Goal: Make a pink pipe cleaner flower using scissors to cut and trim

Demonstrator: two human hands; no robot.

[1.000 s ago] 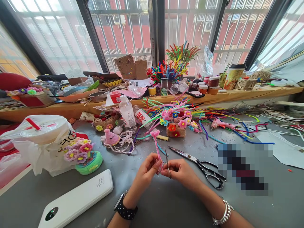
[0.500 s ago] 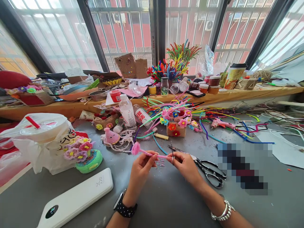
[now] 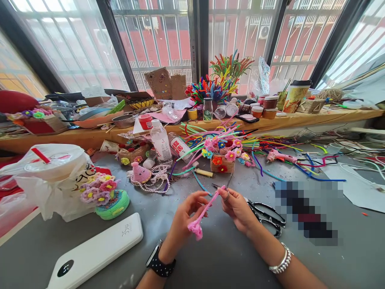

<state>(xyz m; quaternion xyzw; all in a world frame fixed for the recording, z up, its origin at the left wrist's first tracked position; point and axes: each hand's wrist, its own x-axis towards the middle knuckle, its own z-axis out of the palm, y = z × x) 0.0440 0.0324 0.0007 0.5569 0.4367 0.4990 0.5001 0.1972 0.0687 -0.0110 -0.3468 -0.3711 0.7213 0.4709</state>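
A pink pipe-cleaner flower [image 3: 196, 229] hangs head-down, slanting toward me, on a pink stem. My right hand [image 3: 237, 208] is closed on the upper end of that stem, thumb and fingertips pinched together. A thin dark metal tool [image 3: 231, 179] sticks up from the same fingers; its kind is unclear. Just left of the stem, my left hand [image 3: 185, 214] has its fingers loosely curved and apart, with no grip on the flower visible. Black-handled scissors [image 3: 267, 212] lie on the table, partly hidden behind my right hand.
A small flower basket [image 3: 222, 164], a yellow glue stick [image 3: 203, 173] and bead strings [image 3: 159, 180] lie beyond my hands. On the left are a white power bank [image 3: 99, 251], a green-based flower ornament [image 3: 112, 204] and a bagged drink cup [image 3: 57, 164]. A pink glue gun [image 3: 281, 156] lies right.
The pink flower has swung from pointing left, held in both hands, to hanging down toward me. My left hand has let go of the stem; the right still grips it.
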